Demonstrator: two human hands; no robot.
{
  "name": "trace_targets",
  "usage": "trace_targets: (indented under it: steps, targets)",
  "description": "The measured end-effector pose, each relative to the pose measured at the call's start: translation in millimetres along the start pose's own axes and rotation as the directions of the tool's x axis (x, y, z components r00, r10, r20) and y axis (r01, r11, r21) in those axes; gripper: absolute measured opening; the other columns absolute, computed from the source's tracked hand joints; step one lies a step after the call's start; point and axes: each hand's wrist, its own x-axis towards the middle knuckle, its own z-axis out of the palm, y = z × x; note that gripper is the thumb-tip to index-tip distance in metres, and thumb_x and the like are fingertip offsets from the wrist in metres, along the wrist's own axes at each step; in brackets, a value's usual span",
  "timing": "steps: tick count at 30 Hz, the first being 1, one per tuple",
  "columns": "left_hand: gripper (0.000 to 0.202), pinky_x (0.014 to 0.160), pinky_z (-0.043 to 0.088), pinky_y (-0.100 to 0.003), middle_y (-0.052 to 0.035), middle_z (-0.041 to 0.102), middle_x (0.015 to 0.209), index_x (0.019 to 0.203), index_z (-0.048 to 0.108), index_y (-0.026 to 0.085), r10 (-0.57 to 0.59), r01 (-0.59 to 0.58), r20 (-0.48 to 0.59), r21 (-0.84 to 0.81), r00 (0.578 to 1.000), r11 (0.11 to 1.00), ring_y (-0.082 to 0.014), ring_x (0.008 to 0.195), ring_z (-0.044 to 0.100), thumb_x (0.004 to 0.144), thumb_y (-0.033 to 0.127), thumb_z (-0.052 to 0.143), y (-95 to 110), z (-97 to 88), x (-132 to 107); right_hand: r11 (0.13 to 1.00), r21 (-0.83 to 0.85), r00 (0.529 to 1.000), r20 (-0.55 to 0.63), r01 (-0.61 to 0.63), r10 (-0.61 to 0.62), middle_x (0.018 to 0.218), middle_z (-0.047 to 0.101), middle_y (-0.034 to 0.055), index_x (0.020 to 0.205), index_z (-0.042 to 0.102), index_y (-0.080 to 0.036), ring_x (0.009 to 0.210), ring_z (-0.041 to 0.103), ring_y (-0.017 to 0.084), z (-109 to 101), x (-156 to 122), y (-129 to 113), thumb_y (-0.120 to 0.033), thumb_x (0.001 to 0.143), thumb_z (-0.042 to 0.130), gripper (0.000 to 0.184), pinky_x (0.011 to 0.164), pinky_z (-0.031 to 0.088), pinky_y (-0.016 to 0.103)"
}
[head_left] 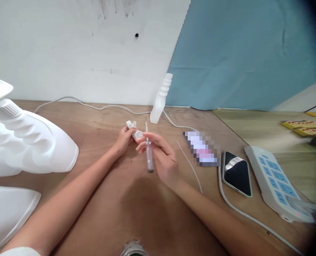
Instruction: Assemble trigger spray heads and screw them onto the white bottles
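Note:
My right hand is closed round a slim clear pen-like tube that points up and away, with a thin white tip above my fingers. My left hand pinches a small white plastic piece right next to that tube; another small white bit shows at its fingertips. Both hands meet over the middle of the brown wooden table.
Large white plastic bottles lie at the left. A small white bottle stands by the wall. To the right lie a thin white tube, a blurred card, a phone, a power strip and white cables.

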Motion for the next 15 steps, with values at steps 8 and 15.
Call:
trace_targets:
  steps: [8, 15]
  targets:
    - [0.036, 0.045, 0.039, -0.021, 0.0010, 0.056, 0.065, 0.080, 0.050, 0.017, 0.099, -0.099, 0.005, 0.074, 0.995, 0.992, -0.0104, 0.051, 0.051, 0.070, 0.041, 0.075, -3.4, -2.1, -0.4, 0.955, -0.285, 0.970, -0.242, -0.086, 0.015, 0.073, 0.056, 0.0005, 0.089, 0.060, -0.020, 0.067, 0.052, 0.014, -40.8, -13.3, 37.2, -0.039, 0.094, 0.051, 0.022, 0.063, 0.043, 0.026]
    - [0.037, 0.043, 0.034, -0.021, 0.0032, 0.054, 0.052, 0.068, 0.049, 0.017, 0.101, -0.102, 0.018, 0.170, 0.995, 0.980, -0.0081, 0.039, 0.045, 0.074, 0.043, 0.074, -1.3, 0.2, -3.9, 0.943, -0.273, 0.979, -0.122, -0.189, 0.161, 0.078, 0.066, 0.0024, 0.093, 0.059, -0.019, 0.062, 0.058, 0.013, -32.5, -14.4, 36.7, -0.034, 0.090, 0.057, 0.015, 0.058, 0.045, 0.024]
